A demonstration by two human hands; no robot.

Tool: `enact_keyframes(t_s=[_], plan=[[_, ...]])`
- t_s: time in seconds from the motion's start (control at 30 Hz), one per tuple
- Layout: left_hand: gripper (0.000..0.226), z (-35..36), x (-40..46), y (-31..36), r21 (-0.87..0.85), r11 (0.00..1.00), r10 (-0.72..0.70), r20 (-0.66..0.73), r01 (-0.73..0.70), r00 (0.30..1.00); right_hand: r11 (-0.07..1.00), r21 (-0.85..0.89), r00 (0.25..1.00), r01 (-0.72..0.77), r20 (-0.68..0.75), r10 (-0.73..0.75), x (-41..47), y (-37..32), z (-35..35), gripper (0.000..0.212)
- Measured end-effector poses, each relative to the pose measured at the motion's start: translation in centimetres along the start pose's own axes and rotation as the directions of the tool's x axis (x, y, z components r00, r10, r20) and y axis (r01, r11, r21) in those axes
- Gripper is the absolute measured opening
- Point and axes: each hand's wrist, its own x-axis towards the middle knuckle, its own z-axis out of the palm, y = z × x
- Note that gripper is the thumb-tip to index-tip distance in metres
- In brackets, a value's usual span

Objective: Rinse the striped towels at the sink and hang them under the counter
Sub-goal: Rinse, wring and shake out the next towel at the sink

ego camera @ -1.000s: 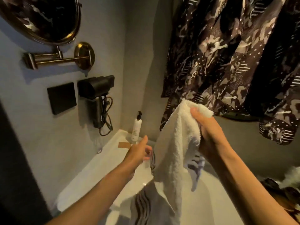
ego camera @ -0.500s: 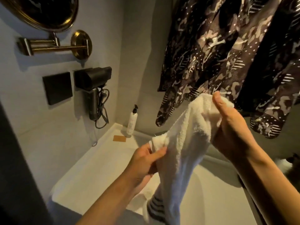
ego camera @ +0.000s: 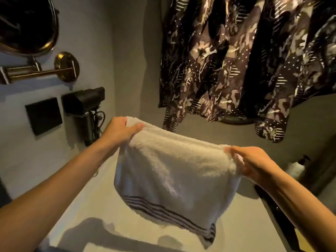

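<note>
Towel [ego camera: 174,171] is now held spread out flat in the air between both hands, where half a second ago it hung bunched in a narrow drape. Its top edge is stretched from the left hand [ego camera: 120,131] to the right hand [ego camera: 252,164]; the left corner is pinched between thumb and curled fingers [ego camera: 137,126], and the right corner is gripped in the curled fingers of the right hand. The left hand has been raised and moved outward from its lower place near the middle of the cloth; the right hand has been lowered and drawn to the right. Below the fingers the white cloth hangs free above the pale table [ego camera: 101,211], with its dark stripes [ego camera: 163,211] running along the lower hem, and a shadow is cast on the surface beneath. Left of the left fingers a black hair dryer [ego camera: 83,104] is mounted on the wall. Above the right fingers a patterned dark garment [ego camera: 236,60] hangs.
</note>
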Motion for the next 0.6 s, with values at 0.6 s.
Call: enact_keyframes(t_s=[0.6], plan=[[0.02,0.6,0.7,5.7,-0.083,0.996,0.037,0.011,-0.036,0.999,0.757,-0.602,0.906,0.253,-0.127,-0.404,3.6,4.1,-0.5,0.054]])
